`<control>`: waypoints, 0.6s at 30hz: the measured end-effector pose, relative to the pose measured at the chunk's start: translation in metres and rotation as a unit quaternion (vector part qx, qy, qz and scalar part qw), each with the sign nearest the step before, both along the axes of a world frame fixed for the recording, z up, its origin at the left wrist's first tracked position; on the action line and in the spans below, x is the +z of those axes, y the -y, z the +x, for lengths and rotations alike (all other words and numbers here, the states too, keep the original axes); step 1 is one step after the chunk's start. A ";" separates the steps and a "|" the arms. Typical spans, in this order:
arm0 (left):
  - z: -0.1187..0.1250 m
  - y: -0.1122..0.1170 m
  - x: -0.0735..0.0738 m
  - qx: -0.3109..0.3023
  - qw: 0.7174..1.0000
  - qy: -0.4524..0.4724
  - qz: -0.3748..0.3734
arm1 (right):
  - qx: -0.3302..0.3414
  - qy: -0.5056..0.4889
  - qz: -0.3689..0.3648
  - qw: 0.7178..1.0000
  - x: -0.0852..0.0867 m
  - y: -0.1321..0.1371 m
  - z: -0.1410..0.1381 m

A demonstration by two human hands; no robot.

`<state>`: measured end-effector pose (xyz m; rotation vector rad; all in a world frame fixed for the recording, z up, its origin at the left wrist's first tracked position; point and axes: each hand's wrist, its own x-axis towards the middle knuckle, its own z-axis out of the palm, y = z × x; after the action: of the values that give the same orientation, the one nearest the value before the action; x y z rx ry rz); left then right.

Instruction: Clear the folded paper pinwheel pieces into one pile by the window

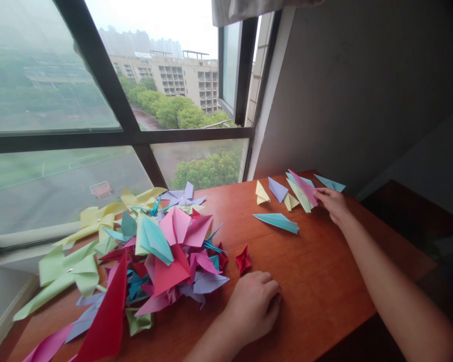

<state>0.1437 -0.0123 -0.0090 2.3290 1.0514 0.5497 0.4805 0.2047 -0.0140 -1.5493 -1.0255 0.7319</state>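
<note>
At the far right of the table, my right hand [332, 203] pinches the tail end of a pink paper plane [302, 186]. The plane lies over a pale green paper plane [300, 197], with a blue one partly behind it. Close to the front, my left hand [254, 304] rests on the tabletop with its fingers curled in, and nothing shows in them. Just beyond its knuckles sits a small red folded paper star [243, 260]. Between the hands lies a light blue paper plane [277, 222]. A purple paper plane [278, 189] and small yellow folded pieces [261, 193] are left of my right hand.
A heap of colourful folded papers [171, 266] covers the left of the brown table [309, 281]. Pale green [66, 269] and yellow pinwheels [98, 220] lie along the window side. Another blue paper plane [331, 183] is near the back edge. The window [236, 75] stands partly open.
</note>
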 end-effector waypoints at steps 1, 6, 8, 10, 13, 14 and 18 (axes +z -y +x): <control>0.000 0.000 0.000 -0.001 1.000 0.000 0.000 | 0.002 -0.004 0.002 1.000 0.000 0.001 -0.002; 0.000 0.000 -0.001 -0.006 1.000 0.001 0.006 | 0.017 -0.023 0.021 0.999 0.007 0.007 -0.013; 0.000 0.000 -0.002 -0.005 1.000 -0.002 0.013 | 0.022 -0.029 0.033 0.999 0.014 0.014 -0.021; 0.000 0.000 -0.002 -0.003 1.000 -0.004 0.017 | 0.037 -0.053 0.045 0.997 0.025 0.024 -0.035; 0.000 0.000 -0.001 -0.007 1.000 -0.006 0.021 | 0.089 -0.123 0.046 0.987 0.045 0.046 -0.071; 0.000 0.000 -0.001 -0.010 1.000 -0.007 0.024 | 0.107 -0.137 0.041 0.984 0.052 0.054 -0.086; 0.000 0.000 -0.001 -0.018 0.999 -0.014 0.040 | 0.193 -0.149 0.026 0.969 0.077 0.082 -0.151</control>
<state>0.1438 -0.0126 -0.0104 2.4273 1.0144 0.5552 0.3299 0.1227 0.0635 -1.1591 -1.1174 1.1597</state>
